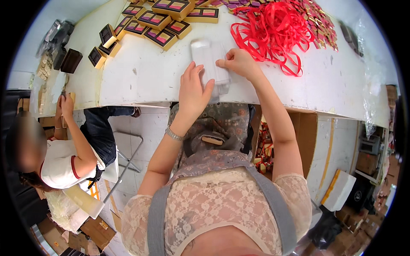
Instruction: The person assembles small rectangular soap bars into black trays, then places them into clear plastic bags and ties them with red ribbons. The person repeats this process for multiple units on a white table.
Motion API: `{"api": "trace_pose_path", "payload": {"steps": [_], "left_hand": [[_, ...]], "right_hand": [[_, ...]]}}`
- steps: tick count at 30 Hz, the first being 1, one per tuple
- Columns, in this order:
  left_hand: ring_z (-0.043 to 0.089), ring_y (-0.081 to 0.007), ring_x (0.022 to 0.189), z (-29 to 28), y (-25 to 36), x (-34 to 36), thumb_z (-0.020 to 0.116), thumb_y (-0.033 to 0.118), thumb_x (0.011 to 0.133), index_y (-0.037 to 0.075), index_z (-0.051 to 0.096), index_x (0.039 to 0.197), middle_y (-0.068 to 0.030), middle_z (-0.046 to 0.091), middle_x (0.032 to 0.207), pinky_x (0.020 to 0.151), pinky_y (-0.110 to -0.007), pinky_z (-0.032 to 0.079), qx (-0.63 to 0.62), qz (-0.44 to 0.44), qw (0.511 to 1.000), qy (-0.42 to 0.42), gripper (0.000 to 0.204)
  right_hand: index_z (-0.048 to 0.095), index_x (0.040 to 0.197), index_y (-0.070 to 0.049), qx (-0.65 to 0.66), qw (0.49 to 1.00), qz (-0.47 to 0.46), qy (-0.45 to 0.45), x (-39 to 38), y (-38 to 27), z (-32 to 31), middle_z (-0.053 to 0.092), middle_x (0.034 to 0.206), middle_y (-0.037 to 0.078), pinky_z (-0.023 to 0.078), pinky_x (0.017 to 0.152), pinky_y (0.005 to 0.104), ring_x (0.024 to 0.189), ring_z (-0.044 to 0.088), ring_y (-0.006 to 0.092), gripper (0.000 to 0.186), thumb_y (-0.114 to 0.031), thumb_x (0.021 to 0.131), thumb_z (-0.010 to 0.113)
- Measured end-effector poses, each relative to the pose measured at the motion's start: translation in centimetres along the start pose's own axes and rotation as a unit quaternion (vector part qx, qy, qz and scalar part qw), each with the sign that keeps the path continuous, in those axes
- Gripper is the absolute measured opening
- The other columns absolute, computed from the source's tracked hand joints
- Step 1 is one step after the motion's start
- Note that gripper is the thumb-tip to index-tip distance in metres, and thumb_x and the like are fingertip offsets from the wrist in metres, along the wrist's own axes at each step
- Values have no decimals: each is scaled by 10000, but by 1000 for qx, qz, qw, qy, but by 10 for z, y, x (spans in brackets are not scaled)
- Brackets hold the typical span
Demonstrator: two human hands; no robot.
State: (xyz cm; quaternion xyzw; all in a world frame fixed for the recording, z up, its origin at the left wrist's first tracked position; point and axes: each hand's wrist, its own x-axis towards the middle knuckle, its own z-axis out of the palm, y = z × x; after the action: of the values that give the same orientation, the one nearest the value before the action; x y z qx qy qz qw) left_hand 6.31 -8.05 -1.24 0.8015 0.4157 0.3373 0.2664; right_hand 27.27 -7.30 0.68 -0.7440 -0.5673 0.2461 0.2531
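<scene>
**Q:** What surrounds the person?

**A:** White and scuffed, the desk [162,72] fills the upper view. At its near edge both hands work a clear plastic box [210,64], a flattened transparent sleeve lying on the surface.

**Q:** How are the hands placed?

**A:** They sit close together. The left hand [193,91] lies flat, fingers spread, pressing the box's near left side. The right hand [239,62] curls its fingertips onto the box's right edge. Neither is clenched around it.

**Q:** How would the box handle?

**A:** It looks light, thin and springy, probably slick and easily creased. Gripping along the folded edges seems safest.

**Q:** What else is there?

**A:** Dark gift boxes with pink and purple windows [164,19] crowd the far edge, with a tangle of red ribbon [273,30] towards the far right. At the left edge, another person [64,158] sits working with both hands raised.
</scene>
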Motion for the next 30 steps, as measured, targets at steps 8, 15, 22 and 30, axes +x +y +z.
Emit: {"api": "trace_pose_path", "payload": {"steps": [8, 15, 22, 30], "left_hand": [[573, -287, 1077, -16, 7, 46, 543, 304, 970, -44, 387, 1354, -203, 494, 1289, 922, -403, 478, -504, -216, 832, 87, 542], [617, -293, 1013, -47, 0, 36, 475, 254, 999, 22, 545, 1198, -125, 652, 984, 939, -436, 479, -772, -43, 614, -160, 314], [435, -390, 1304, -45, 22, 23, 353, 214, 988, -19, 362, 1404, -272, 455, 1382, 1109, -504, 339, -705, -60, 700, -100, 477], [439, -415, 1289, -25, 81, 16, 344, 196, 994, -50, 321, 1390, -283, 400, 1419, 1128, -519, 326, -556, -182, 804, 105, 466]], "right_hand": [[716, 925, -56, 83, 971, -141, 173, -46, -54, -6, 696, 841, 148, 533, 675, 373, 773, 665, 305, 165, -151, 808, 648], [689, 888, -59, 31, 909, -308, 281, -123, -87, -20, 701, 913, 98, 526, 625, 374, 757, 645, 265, 116, -56, 789, 630], [722, 854, -35, 194, 950, -166, 182, -126, -73, -27, 679, 757, 132, 517, 596, 358, 657, 643, 281, 149, -157, 804, 651], [690, 784, -32, 112, 947, -192, 230, -126, -64, -19, 646, 692, 125, 509, 580, 378, 692, 649, 294, 118, -130, 730, 653]]}}
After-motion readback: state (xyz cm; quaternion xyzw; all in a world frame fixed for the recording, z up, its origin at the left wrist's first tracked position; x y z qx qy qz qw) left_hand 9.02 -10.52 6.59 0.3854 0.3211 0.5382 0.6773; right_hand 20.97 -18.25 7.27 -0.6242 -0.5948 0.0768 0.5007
